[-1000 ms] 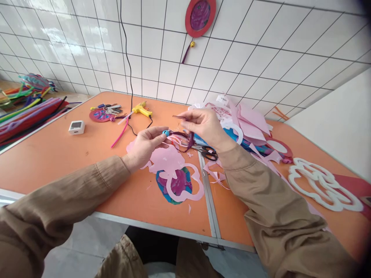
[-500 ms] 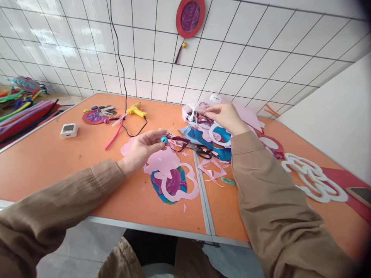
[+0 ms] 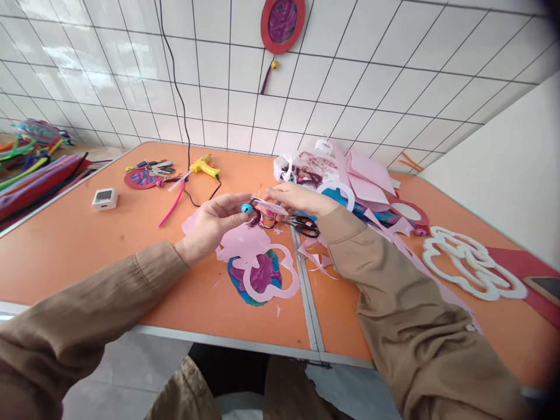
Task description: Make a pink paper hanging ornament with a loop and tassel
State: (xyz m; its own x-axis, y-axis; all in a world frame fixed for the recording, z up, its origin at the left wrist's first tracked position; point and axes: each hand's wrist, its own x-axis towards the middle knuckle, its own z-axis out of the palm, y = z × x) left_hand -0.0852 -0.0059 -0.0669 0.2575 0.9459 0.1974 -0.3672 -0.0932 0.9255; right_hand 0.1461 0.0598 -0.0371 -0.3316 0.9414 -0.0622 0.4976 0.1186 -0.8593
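A blue bell (image 3: pixel 247 208) with a dark purple tassel (image 3: pixel 255 219) is pinched in my left hand (image 3: pixel 210 224). Close beside it, my right hand (image 3: pixel 301 201) is bent over a small pale flat piece (image 3: pixel 270 206) that lies between the two hands; its fingertips are partly hidden. Below them on the orange table lie a pink paper cloud shape (image 3: pixel 245 242), a pink flower-shaped frame (image 3: pixel 291 280) and a blue and purple patterned piece (image 3: pixel 262 277). Black-handled scissors (image 3: pixel 306 226) rest just under my right wrist.
A yellow glue gun (image 3: pixel 205 167) with its cord stands at the back, near a white timer (image 3: pixel 105 199). A plastic bag (image 3: pixel 315 166) and pink sheets (image 3: pixel 370 178) lie at the back right. White cut-out frames (image 3: pixel 472 262) are at the right.
My right hand has moved from above the plastic bag down and left to beside my left hand. The pale piece now shows between them. My left hand still holds the bell.
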